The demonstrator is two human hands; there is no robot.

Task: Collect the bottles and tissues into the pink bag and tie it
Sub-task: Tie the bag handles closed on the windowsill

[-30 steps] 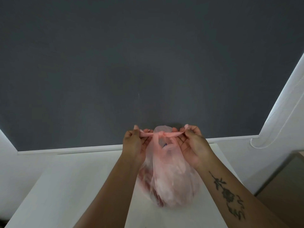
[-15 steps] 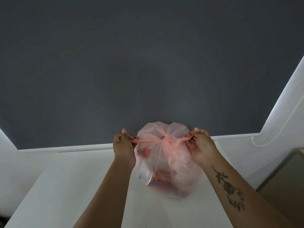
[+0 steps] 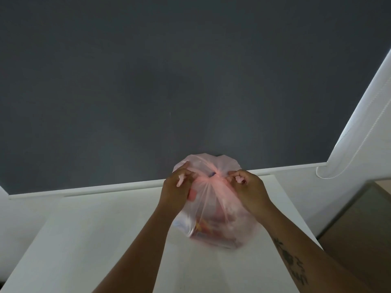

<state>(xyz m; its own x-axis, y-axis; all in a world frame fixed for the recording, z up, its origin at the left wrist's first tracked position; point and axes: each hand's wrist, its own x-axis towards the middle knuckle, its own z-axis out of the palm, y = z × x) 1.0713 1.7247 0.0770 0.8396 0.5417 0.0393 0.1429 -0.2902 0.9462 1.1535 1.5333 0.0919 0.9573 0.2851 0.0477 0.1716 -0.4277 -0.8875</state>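
Two hands work at the gathered neck of a pink bag [image 3: 213, 218], which rests on a white worktop [image 3: 105, 240] before a dark wall [image 3: 190, 81]. The left hand [image 3: 176, 188] and right hand [image 3: 249, 188] each pinch a handle end [image 3: 180, 180] in curled fingers [image 3: 236, 174], either side of the knot [image 3: 214, 176]. The film looks thin, soft and slippery, and the load seems light. It is best held at the handle ends near the knot and pulled gently so it does not tear.

Bare forearms, no sleeves; dark floral tattoo [image 3: 293, 264] on right forearm.
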